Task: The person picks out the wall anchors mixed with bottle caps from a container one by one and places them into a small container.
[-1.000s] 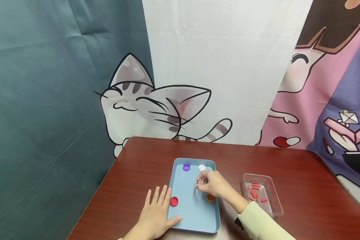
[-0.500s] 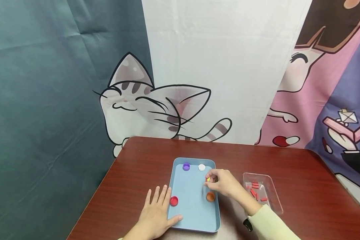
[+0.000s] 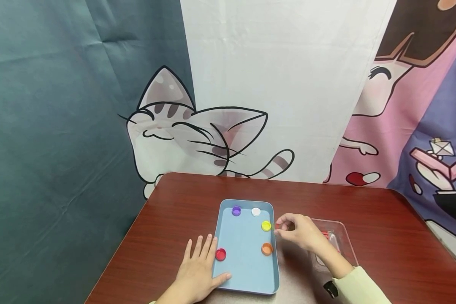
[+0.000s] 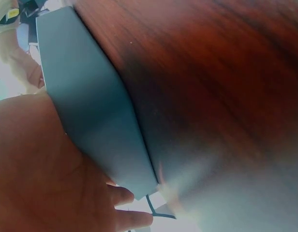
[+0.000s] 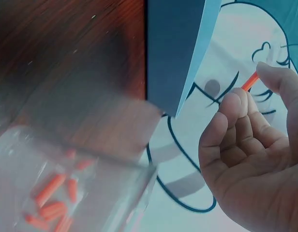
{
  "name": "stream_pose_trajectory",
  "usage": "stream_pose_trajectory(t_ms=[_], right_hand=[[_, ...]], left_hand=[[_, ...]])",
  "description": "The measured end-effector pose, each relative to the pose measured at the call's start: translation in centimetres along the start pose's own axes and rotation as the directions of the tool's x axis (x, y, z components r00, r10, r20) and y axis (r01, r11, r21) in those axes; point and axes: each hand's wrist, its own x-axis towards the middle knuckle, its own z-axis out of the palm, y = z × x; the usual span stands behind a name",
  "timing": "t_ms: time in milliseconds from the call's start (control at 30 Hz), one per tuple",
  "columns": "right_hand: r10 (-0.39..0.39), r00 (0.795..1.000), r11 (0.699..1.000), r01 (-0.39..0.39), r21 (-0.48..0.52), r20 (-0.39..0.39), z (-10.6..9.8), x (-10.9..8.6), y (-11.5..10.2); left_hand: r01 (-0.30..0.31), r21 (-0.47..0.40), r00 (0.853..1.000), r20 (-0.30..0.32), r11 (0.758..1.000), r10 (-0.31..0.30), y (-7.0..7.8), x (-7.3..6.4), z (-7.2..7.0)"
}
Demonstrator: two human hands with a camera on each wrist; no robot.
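My right hand is just past the right rim of the blue tray, raised above the table. Between thumb and fingertips it pinches a small red stick, plainest in the right wrist view. Fingers spread, my left hand rests on the tray's left edge. Small round caps lie in the tray: purple, white, yellow, orange and red. Under my right forearm, partly hidden, stands a clear plastic box with several red sticks in it.
A dark red wooden table carries the tray and the box. Behind it hangs a printed cloth with a cartoon cat. Something small and black shows by my right sleeve.
My right hand has moved right, from above the tray to beyond its right rim, with the red stick still pinched. The yellow cap is now fully uncovered. My left hand stays put.
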Motion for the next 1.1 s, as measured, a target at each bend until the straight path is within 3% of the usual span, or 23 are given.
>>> stream_pose_trajectory(t_ms=[1100], right_hand=[[0.117, 0.992, 0.993, -0.116, 0.016, -0.052, -6.4, -5.2, 4.7]], left_hand=[[0.007, 0.002, 1.0, 0.014, 1.0, -0.007, 0.1, 0.0, 0.0]])
